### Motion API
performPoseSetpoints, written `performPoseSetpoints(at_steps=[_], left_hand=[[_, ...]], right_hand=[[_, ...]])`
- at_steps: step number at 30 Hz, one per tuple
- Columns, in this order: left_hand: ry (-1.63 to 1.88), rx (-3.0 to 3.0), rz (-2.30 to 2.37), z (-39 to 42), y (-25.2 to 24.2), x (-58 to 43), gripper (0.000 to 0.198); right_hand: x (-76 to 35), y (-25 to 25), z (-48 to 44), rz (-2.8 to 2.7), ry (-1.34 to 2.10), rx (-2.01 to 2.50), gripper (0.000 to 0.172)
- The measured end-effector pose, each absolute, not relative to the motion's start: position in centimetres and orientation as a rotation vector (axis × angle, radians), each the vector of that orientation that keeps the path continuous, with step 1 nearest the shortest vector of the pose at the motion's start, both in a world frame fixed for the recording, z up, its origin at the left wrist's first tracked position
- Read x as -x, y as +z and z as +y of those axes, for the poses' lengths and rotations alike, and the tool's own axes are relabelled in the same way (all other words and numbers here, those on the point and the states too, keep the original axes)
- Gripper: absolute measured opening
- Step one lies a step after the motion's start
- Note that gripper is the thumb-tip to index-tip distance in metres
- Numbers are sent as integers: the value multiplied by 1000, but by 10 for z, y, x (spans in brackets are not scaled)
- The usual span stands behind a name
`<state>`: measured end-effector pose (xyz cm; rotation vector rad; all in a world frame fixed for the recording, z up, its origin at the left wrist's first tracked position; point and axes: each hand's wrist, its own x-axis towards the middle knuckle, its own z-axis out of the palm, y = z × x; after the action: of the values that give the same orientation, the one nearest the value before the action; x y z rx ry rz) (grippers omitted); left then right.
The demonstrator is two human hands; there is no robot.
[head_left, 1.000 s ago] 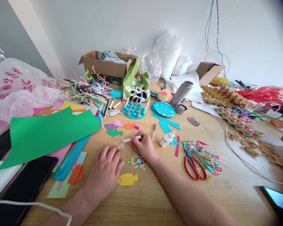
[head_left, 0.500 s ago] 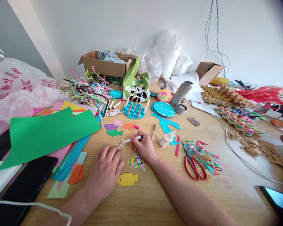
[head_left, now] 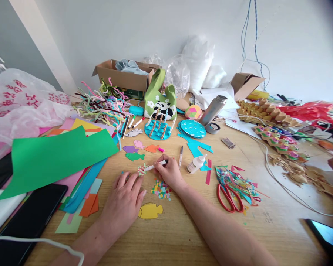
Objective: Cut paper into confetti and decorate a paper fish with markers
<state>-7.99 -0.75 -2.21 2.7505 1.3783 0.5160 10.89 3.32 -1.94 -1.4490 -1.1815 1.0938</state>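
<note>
My right hand (head_left: 168,170) is closed around a white marker (head_left: 155,166) with a dark end. The marker's tip meets a small pale green paper fish (head_left: 141,169) that bears red crossed lines. Flat on the table, my left hand (head_left: 127,194) has its fingers spread, fingertips at the fish's lower edge. Beyond the hands lie a purple fish (head_left: 130,149), a green fish (head_left: 135,156), a pink fish (head_left: 139,144) and an orange fish (head_left: 152,148). A yellow fish (head_left: 150,211) is beside my left thumb, below a pile of small paper dots (head_left: 161,189).
Right of my right hand are a glue bottle (head_left: 196,163), a pen (head_left: 181,156), red-handled scissors (head_left: 229,198) and paper scraps. Coloured sheets (head_left: 63,159) and a black phone (head_left: 33,221) lie left. A metal flask (head_left: 213,111) and green bag (head_left: 161,101) stand behind.
The marker and the fingers of my right hand have shifted very slightly over the pale green fish. My left hand stays in place.
</note>
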Motion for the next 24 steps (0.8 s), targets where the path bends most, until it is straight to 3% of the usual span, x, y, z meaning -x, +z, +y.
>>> performPoseSetpoints(at_steps=[24], left_hand=[[526,-2750,1378,-7,-22,79,36]], right_hand=[[-110,-20,33,-1192,1098,1444,12]])
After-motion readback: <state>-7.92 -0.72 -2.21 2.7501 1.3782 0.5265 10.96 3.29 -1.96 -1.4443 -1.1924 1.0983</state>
